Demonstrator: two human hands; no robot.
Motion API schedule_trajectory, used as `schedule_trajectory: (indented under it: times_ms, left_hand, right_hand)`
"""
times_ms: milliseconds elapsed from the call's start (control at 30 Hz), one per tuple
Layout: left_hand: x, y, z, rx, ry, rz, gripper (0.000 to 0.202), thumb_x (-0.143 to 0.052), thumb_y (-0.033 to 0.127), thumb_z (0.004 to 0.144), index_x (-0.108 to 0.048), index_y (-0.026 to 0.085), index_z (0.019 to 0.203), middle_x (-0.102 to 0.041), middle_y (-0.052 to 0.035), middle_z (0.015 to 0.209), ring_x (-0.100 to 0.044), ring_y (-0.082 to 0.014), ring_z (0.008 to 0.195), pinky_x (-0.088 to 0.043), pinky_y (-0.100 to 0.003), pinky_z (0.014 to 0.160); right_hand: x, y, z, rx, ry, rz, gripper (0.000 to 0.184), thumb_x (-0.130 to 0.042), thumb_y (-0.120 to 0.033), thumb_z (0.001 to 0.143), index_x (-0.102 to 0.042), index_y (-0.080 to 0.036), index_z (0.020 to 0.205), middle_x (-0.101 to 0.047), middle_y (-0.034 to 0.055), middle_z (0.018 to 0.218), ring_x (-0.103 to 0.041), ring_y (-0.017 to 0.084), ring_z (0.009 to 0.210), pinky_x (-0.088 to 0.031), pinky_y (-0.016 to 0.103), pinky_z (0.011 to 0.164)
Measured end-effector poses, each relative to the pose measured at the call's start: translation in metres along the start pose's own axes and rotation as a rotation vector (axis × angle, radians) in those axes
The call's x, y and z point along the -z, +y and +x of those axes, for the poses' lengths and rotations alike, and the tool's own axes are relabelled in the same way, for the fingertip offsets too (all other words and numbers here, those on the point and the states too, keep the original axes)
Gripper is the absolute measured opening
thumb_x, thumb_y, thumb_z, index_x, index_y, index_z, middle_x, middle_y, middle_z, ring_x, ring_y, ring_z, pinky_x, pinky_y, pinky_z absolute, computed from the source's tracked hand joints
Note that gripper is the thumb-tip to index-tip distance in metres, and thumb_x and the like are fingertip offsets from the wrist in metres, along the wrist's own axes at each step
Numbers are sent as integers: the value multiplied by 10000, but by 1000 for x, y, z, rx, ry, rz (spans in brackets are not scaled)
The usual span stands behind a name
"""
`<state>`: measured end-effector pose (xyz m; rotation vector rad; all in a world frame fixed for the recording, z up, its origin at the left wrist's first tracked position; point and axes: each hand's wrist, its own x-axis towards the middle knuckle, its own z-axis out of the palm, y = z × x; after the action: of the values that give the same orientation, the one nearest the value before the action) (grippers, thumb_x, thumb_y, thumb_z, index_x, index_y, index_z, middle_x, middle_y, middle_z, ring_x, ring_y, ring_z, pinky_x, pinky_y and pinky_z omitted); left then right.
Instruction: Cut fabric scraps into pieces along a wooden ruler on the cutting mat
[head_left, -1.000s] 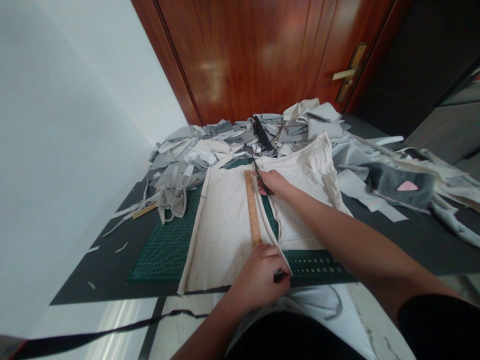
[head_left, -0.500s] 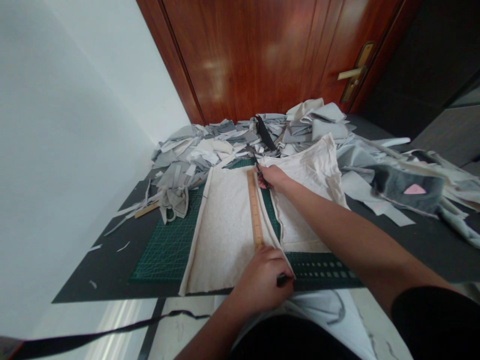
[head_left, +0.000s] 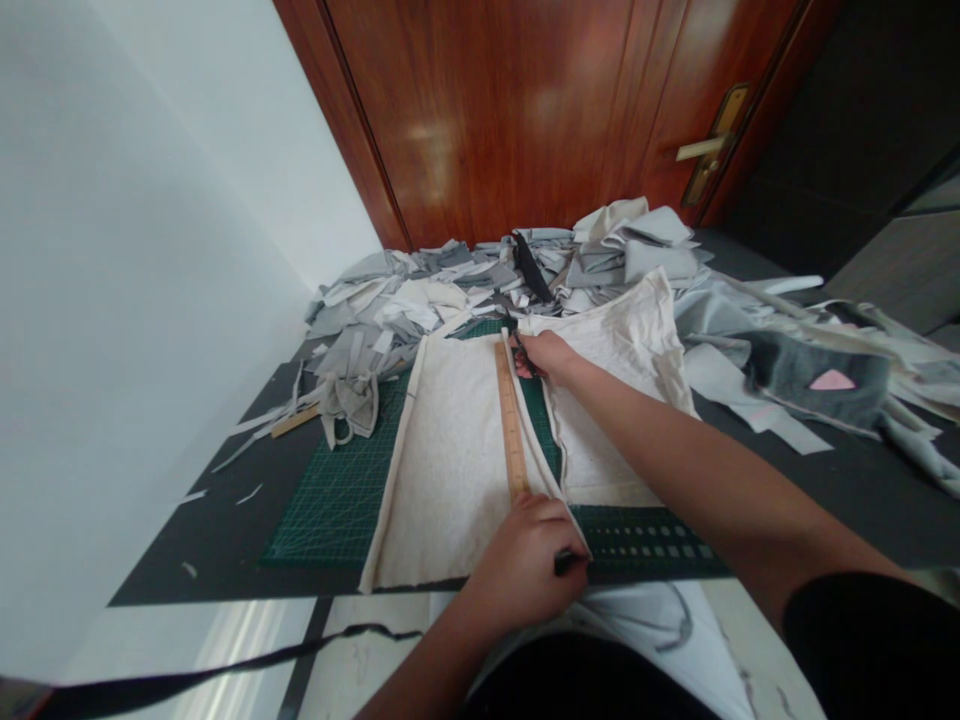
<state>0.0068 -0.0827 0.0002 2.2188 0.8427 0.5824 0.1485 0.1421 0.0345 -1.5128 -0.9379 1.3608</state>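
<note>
- The cream cloth panel (head_left: pixel 450 450) is matte, faintly speckled and four-sided, with thick, rolled-looking side edges; it lies flat across the middle of the green cutting mat (head_left: pixel 330 500), which is smooth and gridded.
- The ruler (head_left: pixel 510 420) is a thin, straight strip, wooden in look, resting on the panel near its three o'clock edge.
- A second cream cloth (head_left: pixel 619 330) lies toward two o'clock, more wrinkled, a strip of mat showing between the two.
- The right hand (head_left: pixel 547 355) is closed around the dark scissors (head_left: pixel 520 350) just beside the panel's one o'clock corner; how far the blades part is too small to tell.
- The left hand (head_left: pixel 536 555) is narrow, fingers curled, resting at the ruler's six o'clock end and the panel's five o'clock corner; whether it pinches the cloth or only presses, I cannot tell.
- The ruler's long axis runs from six o'clock to just short of twelve.
- The scissors point toward eleven o'clock.
- A crumpled heap of grey and white fabric scraps (head_left: pixel 420 300) spreads beyond, around twelve.
</note>
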Motion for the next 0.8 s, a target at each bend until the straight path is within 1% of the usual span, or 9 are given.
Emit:
schedule_trajectory:
  times_ms: [200,300,500,667,800]
  left_hand:
    - [1,1,0,-3,3,3,89,-697,90,743,-689,177,754,-694,-14,849,-631,-168,850,-422,-308,812]
    - [0,1,0,-13,16,-1,78,-701,101,748,-688,177,751,-696,-15,846,-632,-168,848,-422,-306,807]
    - [-2,-2,0,-16,22,11,91,-696,85,722,-685,175,735,-690,-14,816,-629,-165,826,-420,-306,803]
    - [0,0,0,-11,-4,8,81,-685,96,748,-684,177,746,-695,-15,836,-634,-167,833,-425,-311,811]
    - [1,1,0,0,-22,11,76,-675,105,762,-683,180,754,-693,-20,834,-634,-170,826,-433,-312,805]
  right_hand:
    - [-3,11,-10,-9,-24,-5,310,-623,-284,965,-550,-168,686,-557,-1,451,-547,113,366,-476,198,389]
    - [-3,14,-10,-9,-35,-14,328,-616,-259,970,-544,-168,663,-553,-4,439,-538,108,357,-466,191,389]
    - [-3,12,-7,-7,-34,-36,336,-615,-185,968,-552,-155,639,-555,1,418,-549,112,358,-477,189,404]
    - [0,10,-15,1,-42,-49,331,-618,-166,965,-567,-148,639,-556,4,409,-557,115,362,-487,186,408]
    - [0,10,-18,-4,-48,-51,331,-653,-157,941,-563,-151,623,-559,7,407,-570,124,365,-504,194,414]
